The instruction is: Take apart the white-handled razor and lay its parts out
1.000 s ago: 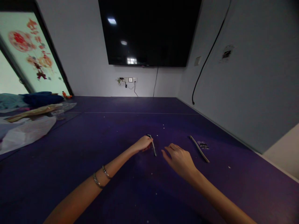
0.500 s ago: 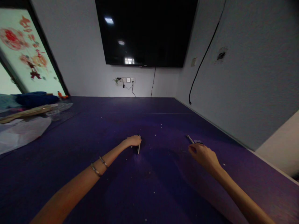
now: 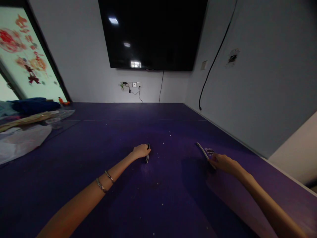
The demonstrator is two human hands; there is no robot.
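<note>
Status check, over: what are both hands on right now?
Left hand closed on short dark strip, held against purple table. Right hand on long grey strip, grip unclear. Nothing between them.

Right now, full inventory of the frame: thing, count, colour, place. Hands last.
slim tool: 1, dark with a pale edge, on the mat under the left hand
long strip: 1, grey, on the mat at the right hand
small packet: 1, dark with pale marks, just right of the strip
mat: 1, purple, covers the floor, pale specks on it
screen: 1, black, on the far wall
wall sockets: 1 row, white, below the screen
cable: 1, black, down the right wall
cloth pile: 1, blue and white, far left
bracelets: 2, metal, left wrist
left hand: closed on the slim tool
right hand: on the strip's near end, grip unclear
</note>
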